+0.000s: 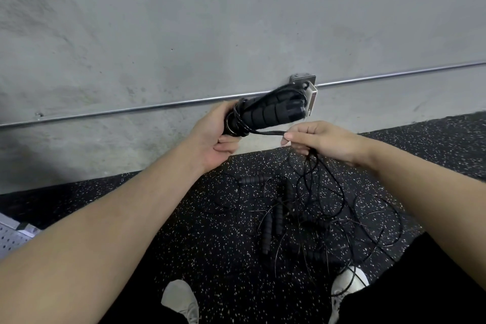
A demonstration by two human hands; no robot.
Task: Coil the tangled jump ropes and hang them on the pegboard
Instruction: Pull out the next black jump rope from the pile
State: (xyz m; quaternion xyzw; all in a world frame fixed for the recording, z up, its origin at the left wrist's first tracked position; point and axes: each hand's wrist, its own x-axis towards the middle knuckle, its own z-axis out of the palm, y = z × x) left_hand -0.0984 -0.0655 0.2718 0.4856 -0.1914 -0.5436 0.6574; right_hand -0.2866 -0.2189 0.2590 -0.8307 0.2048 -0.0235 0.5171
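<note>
Our left hand (214,134) curls around the paired black handles (273,110), cord wound about them. Our right hand (319,141) pinches the loose cord (268,132) beside them. Below, more tangled jump ropes (302,216) lie on the speckled floor (210,244), between our shoes.

Black ribbed foam handles (273,110) wound with thin black cord (265,133), black rubber floor (210,244) speckled white, mottled grey concrete wall (184,21), silver conduit (394,75), pale grey-white shoes (181,300), perforated light-grey metal panel (11,241).
</note>
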